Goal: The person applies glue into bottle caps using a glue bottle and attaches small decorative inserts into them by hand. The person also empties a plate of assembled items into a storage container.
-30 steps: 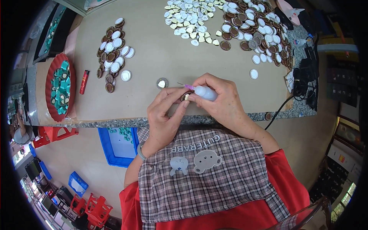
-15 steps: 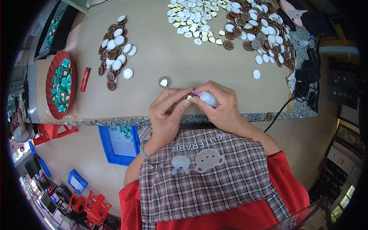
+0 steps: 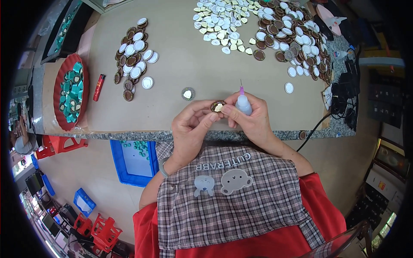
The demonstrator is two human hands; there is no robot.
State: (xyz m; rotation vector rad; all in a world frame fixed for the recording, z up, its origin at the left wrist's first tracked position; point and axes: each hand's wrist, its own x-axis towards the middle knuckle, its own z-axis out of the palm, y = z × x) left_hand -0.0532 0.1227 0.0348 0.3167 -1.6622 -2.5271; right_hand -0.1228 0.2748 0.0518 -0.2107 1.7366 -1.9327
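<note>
Over the front edge of the table, my left hand pinches a small brown disc with a crimped rim, like a bottle cap. A pale gold piece lies on its face. My right hand is wrapped round a translucent squeeze bottle. The bottle's purple needle tip points up and away from the disc. My right thumb presses at the gold piece. Just beyond my left hand, another crimped disc lies flat with a pale piece on it.
Brown and white discs form piles at left and right. Pale gold pieces are heaped between them. A red tray of green-wrapped items and a red lighter lie left. Below stands a blue bin.
The needle tip has swung up from the disc to point away. My right thumb now rests on the gold piece, and the disc shows more fully between my hands.
</note>
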